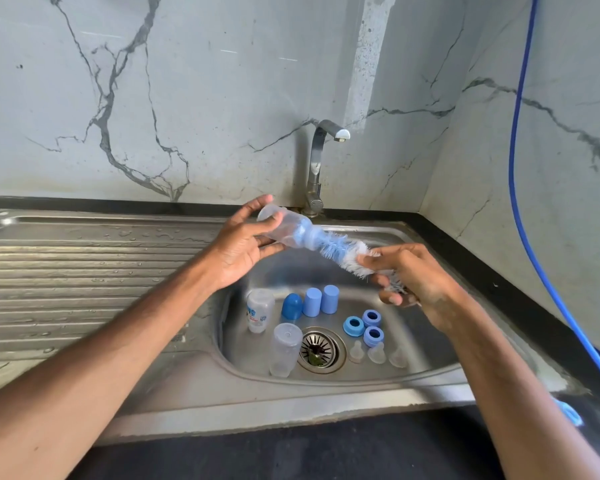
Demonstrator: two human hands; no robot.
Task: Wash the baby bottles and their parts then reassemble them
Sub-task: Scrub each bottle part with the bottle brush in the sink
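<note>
My left hand [241, 249] grips a clear baby bottle [284, 226] held on its side above the sink basin [326, 271]. A blue and white bottle brush [340, 251] pokes into the bottle's mouth, and my right hand [413, 282] holds its handle end. In the basin stand two more clear bottles [260, 310] [284, 348], three blue caps [310, 303], three blue collar rings [364, 325] and three clear teats [376, 353].
A steel tap [321, 161] rises behind the basin, with no water running. The ribbed, wet draining board [84, 268] lies to the left. The drain strainer [321, 348] sits mid-basin. A blue hose [520, 168] hangs down the right wall. A dark counter edge runs along the front.
</note>
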